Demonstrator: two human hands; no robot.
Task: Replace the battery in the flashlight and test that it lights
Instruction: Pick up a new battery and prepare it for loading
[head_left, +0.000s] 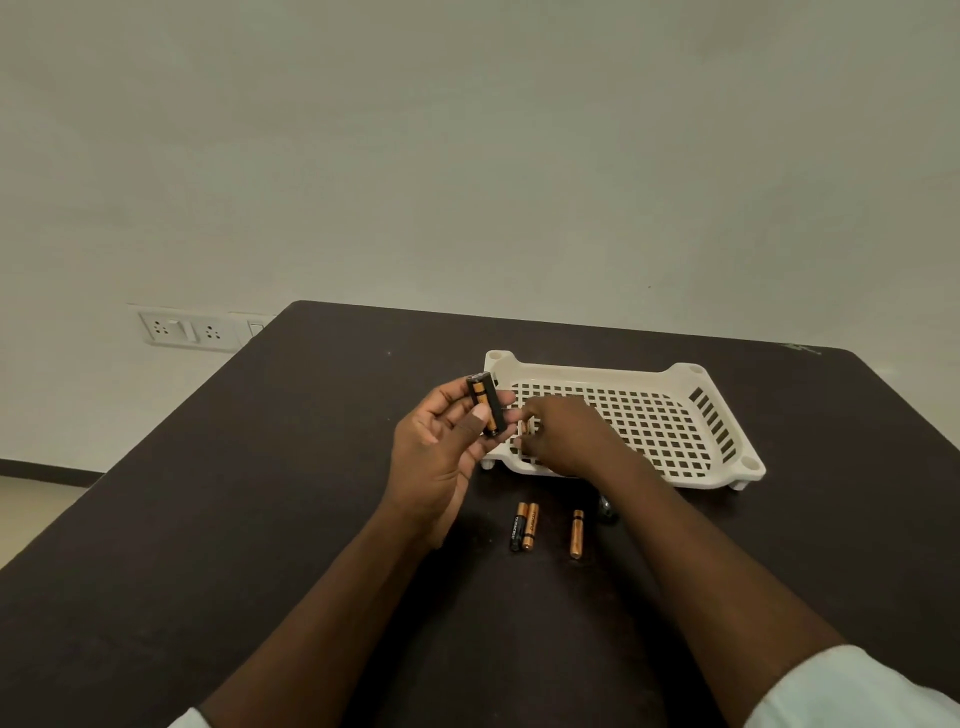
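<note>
Head view, left hand (434, 457) gripped battery holder (485, 402) at frame centre, right hand (563, 434) pinched a battery (525, 427) over tray (675, 384).

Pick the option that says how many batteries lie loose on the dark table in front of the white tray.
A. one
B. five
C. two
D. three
D: a pair of batteries lies side by side on the table in front of the white tray, and a single battery lies apart to their right, which makes three.
</note>
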